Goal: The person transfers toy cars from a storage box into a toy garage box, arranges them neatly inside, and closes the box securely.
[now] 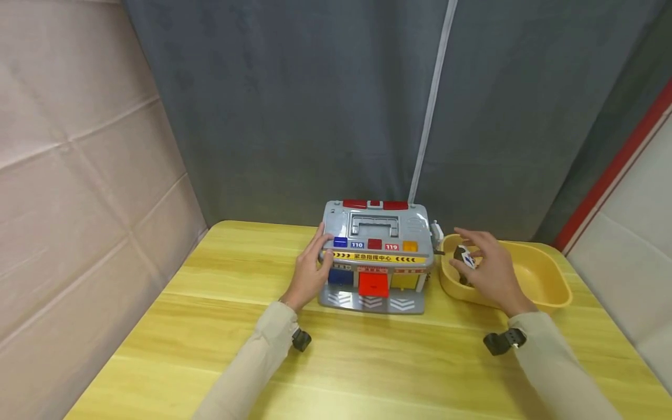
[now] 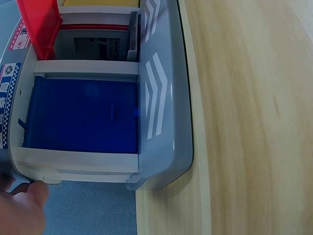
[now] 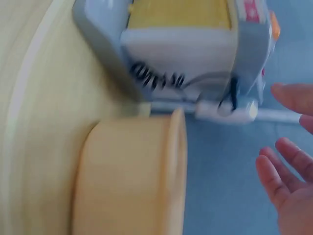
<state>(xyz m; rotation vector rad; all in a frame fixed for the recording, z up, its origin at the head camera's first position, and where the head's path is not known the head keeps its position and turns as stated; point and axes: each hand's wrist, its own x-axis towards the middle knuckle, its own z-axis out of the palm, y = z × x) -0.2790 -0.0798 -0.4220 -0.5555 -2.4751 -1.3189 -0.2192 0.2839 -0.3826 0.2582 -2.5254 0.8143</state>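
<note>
A grey toy emergency station (image 1: 417,224) stands on the table, its front facing me. My left hand (image 1: 308,274) grips its left side, thumb at the front edge of the roof and fingers along the side. The middle red door (image 1: 373,285) is swung up; the blue door (image 2: 85,115) and yellow door (image 3: 181,13) are down. Over the left end of a yellow basin (image 1: 546,280), my right hand (image 1: 490,267) is spread, thumb and fingers apart with nothing between them. Below its fingers, a small black and white toy (image 1: 466,256) shows inside the basin.
The wooden table (image 1: 367,361) carries the station and, at its right, the basin. A grey curtain (image 1: 315,105) hangs behind the table. A white piece (image 1: 437,232) with a dark cord is at the station's right side. Padded wall panels (image 1: 79,204) stand at the left.
</note>
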